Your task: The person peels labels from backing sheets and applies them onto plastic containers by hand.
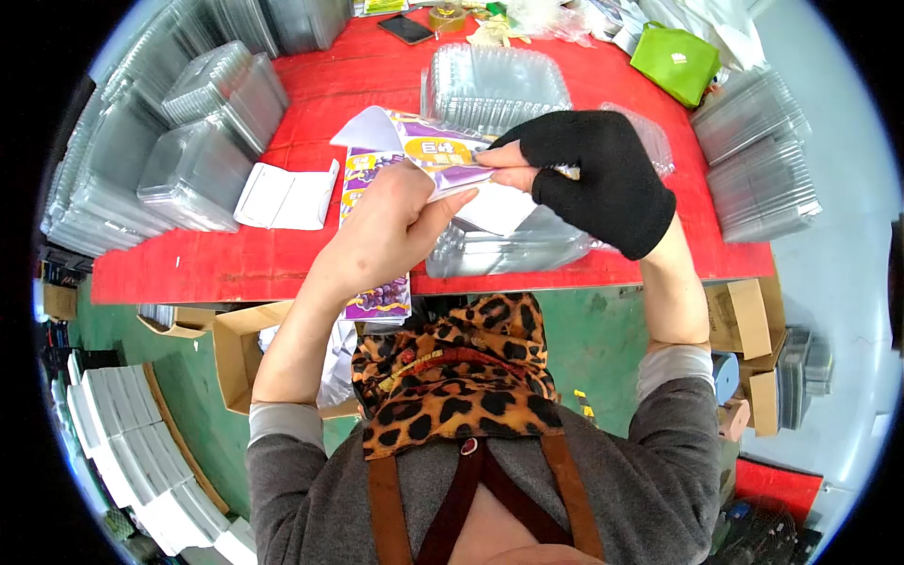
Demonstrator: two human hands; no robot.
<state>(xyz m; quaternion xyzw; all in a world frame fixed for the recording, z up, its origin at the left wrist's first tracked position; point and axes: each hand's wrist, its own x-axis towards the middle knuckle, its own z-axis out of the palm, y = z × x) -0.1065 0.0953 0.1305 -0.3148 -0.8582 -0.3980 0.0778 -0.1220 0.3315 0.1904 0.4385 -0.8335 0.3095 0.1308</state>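
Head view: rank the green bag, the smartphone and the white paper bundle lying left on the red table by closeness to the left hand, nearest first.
From the left hand:
1. White paper bundle: just to its left, on the red table.
2. Smartphone: straight ahead, near the far edge.
3. Green bag: far right, beyond the gloved right hand.

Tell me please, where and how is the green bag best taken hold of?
Probably pinch the green bag by its near edge, towards the left corner, coming from the person's side: that edge borders bare red table, while white plastic lies behind and clear boxes crowd its right.
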